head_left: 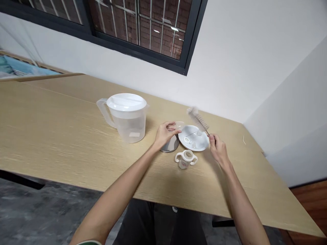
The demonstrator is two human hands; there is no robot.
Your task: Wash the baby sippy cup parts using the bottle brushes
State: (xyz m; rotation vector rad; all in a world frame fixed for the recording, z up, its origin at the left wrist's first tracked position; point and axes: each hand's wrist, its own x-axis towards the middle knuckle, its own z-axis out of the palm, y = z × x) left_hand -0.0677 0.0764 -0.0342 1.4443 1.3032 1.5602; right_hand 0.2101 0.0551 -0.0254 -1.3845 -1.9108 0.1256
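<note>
My left hand (165, 133) has its fingers closed on a small clear plastic cap (179, 125), held above a round metal dish (170, 145) and the left rim of a white plate (203, 145). In my right hand (217, 148) is the handle of a bottle brush (199, 119), its pale bristles pointing up and to the left over the plate's far edge. Several small white and clear parts lie on the plate. Nearer to me, a baby bottle (184, 162) with two white side handles stands upright, uncapped, touched by neither hand.
A clear plastic pitcher (130, 124) with a white lid stands to the left of the metal dish. A thin white strip (244, 140) lies on the wooden table (63, 136) at the right. Behind the table are a white wall and a barred window (143, 25).
</note>
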